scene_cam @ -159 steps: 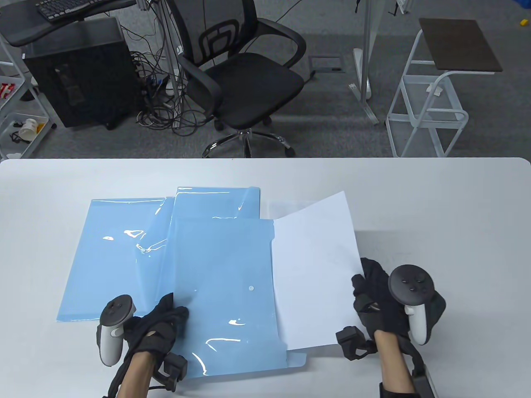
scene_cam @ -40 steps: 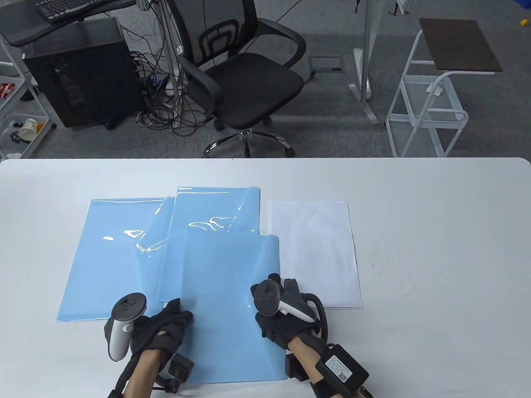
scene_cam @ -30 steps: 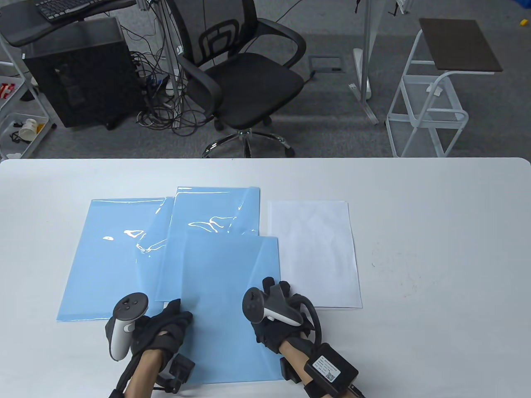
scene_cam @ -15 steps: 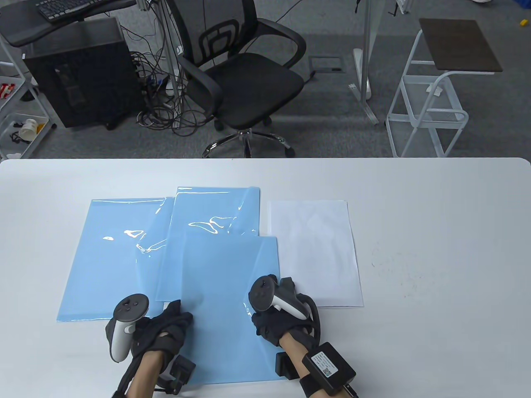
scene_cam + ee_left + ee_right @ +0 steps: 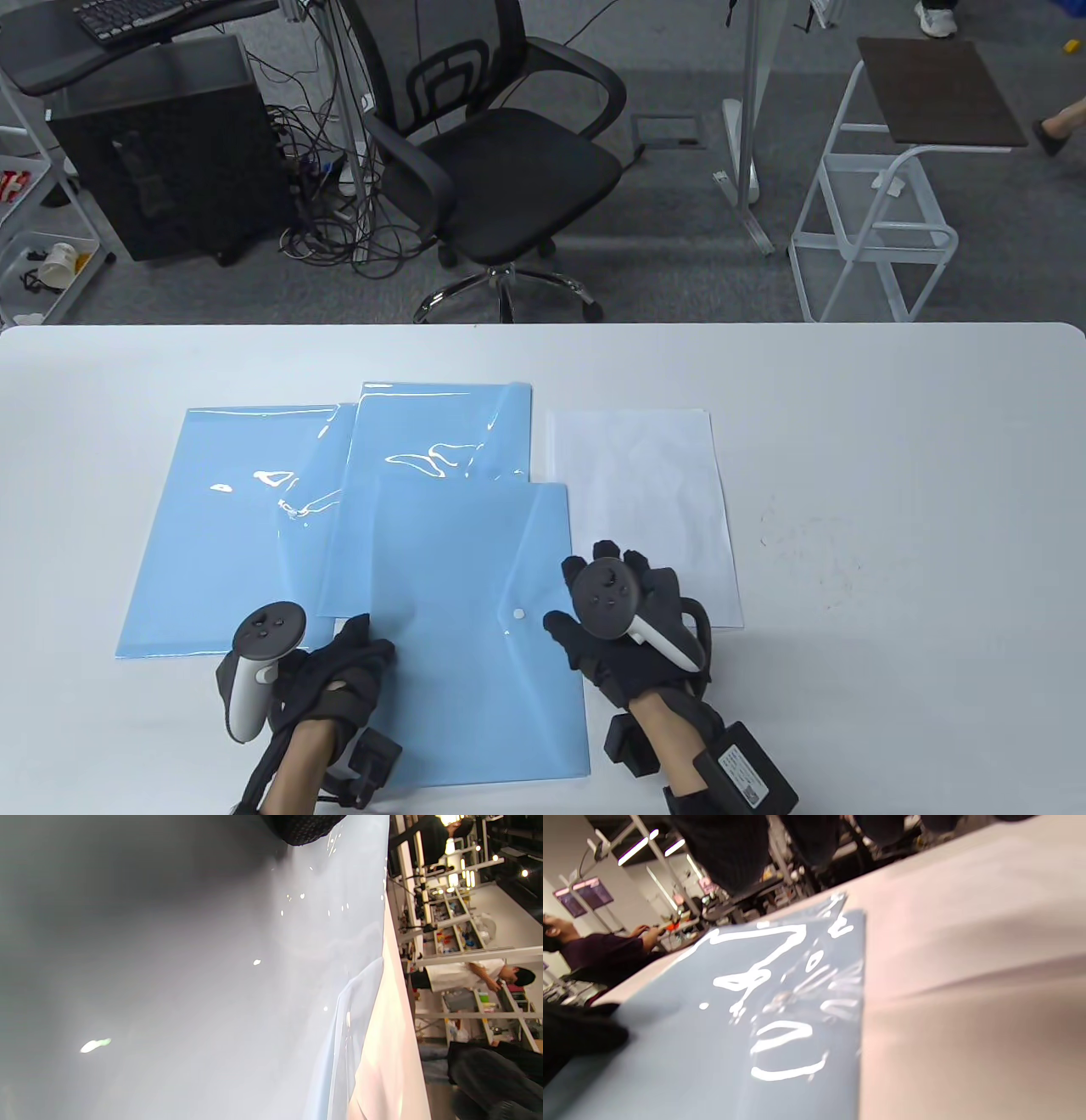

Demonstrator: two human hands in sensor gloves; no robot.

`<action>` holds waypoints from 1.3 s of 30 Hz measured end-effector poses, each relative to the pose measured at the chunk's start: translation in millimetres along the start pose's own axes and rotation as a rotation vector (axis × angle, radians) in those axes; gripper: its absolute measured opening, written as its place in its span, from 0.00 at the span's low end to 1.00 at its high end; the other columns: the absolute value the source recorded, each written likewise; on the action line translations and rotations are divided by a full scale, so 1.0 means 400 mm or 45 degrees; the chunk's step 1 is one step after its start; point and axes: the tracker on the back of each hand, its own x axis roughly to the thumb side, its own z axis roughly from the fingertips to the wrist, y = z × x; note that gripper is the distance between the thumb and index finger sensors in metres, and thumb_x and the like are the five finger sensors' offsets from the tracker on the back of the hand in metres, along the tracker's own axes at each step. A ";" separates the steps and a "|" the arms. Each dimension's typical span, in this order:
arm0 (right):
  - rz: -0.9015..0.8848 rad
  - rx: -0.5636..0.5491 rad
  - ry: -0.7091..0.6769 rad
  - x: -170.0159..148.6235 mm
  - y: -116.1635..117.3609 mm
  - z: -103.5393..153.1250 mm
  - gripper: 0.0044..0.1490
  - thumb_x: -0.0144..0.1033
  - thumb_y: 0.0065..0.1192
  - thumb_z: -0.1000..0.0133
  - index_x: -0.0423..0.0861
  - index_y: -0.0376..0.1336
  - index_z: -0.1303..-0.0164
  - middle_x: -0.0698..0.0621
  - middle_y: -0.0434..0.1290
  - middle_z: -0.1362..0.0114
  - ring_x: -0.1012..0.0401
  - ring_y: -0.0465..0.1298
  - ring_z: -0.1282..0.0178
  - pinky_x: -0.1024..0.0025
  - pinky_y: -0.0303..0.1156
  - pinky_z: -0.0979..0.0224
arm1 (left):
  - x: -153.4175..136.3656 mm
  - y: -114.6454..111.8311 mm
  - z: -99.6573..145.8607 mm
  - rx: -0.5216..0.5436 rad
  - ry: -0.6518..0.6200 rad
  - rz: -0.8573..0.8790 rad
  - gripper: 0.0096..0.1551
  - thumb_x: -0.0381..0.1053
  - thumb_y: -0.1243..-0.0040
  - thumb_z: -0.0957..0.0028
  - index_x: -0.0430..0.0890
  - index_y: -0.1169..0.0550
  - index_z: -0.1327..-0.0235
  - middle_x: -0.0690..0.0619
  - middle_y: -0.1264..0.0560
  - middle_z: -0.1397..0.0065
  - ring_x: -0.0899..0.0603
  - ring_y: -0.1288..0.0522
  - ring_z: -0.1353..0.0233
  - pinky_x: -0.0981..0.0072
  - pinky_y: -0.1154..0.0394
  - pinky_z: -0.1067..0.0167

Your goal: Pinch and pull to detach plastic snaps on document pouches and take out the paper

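The left grip rested, fingers loosely bent, on the near pouch. The right grip lay spread and empty over that pouch's right edge beside the paper.

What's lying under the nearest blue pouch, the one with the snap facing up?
The nearest pouch overlaps the near part of a second blue pouch, which itself overlaps a third on the left. Anything else beneath it is covered. Its own contents cannot be made out.
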 end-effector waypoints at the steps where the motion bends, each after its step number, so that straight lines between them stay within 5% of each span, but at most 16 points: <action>1: -0.014 -0.036 0.018 -0.019 -0.019 0.011 0.47 0.57 0.59 0.41 0.47 0.52 0.15 0.32 0.48 0.08 0.28 0.50 0.15 0.23 0.53 0.25 | 0.000 0.000 0.000 -0.002 -0.001 -0.003 0.29 0.42 0.51 0.35 0.41 0.41 0.22 0.49 0.25 0.28 0.43 0.15 0.42 0.56 0.17 0.47; 8: -0.091 -0.216 0.134 -0.134 -0.073 0.057 0.51 0.63 0.59 0.43 0.50 0.50 0.13 0.31 0.47 0.08 0.27 0.50 0.15 0.22 0.53 0.25 | 0.001 -0.001 -0.001 -0.002 -0.002 -0.011 0.29 0.42 0.51 0.35 0.41 0.41 0.22 0.49 0.25 0.28 0.43 0.15 0.42 0.56 0.17 0.47; 17: -0.214 -0.275 0.216 -0.232 -0.039 0.056 0.53 0.65 0.58 0.43 0.50 0.49 0.13 0.32 0.44 0.07 0.26 0.47 0.15 0.20 0.50 0.25 | 0.005 -0.002 0.001 0.000 -0.012 0.009 0.28 0.41 0.51 0.35 0.41 0.40 0.22 0.49 0.25 0.30 0.42 0.16 0.42 0.54 0.17 0.47; 28: -0.317 -0.248 0.219 -0.255 -0.024 0.058 0.52 0.65 0.58 0.43 0.49 0.50 0.13 0.31 0.46 0.08 0.26 0.48 0.15 0.20 0.51 0.26 | 0.059 0.040 0.040 0.011 -0.120 0.132 0.26 0.42 0.50 0.35 0.40 0.37 0.25 0.49 0.24 0.33 0.42 0.16 0.47 0.55 0.17 0.50; 39: -0.335 -0.228 0.204 -0.258 -0.014 0.065 0.53 0.64 0.58 0.43 0.49 0.49 0.13 0.31 0.46 0.08 0.26 0.48 0.15 0.20 0.50 0.26 | 0.178 0.136 0.010 0.245 -0.140 0.026 0.25 0.43 0.47 0.35 0.39 0.32 0.27 0.50 0.20 0.37 0.42 0.15 0.51 0.54 0.17 0.53</action>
